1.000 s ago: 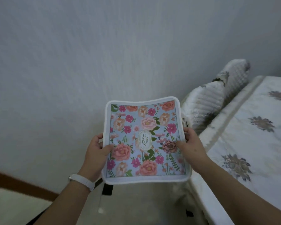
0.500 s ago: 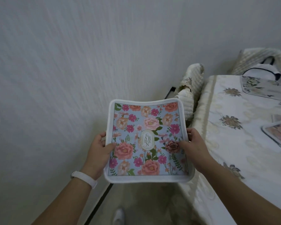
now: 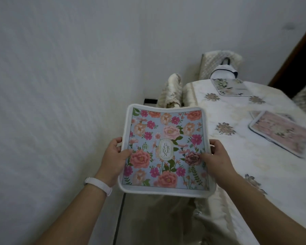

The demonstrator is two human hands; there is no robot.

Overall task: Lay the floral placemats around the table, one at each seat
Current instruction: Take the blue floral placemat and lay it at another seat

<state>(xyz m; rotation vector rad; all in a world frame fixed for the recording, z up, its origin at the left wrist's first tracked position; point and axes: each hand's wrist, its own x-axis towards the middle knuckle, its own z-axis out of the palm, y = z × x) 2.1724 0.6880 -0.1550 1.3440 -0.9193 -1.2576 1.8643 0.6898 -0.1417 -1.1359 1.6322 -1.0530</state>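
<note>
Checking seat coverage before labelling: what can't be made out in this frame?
Head view only:
- Table: near and right parts cut off by frame edges; seats there unseen.
- Pink placemat: motion-blurred, print unclear.
- Far placemat: small, oblique; print unreadable.
- Chair behind the held placemat: lower part hidden by it.

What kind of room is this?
Probably a dining room at home. A table under a cream flowered cloth has a covered chair pushed up to it, a pink placemat and a pale placemat lie on it, and the left hand and right hand hold a blue placemat.
</note>
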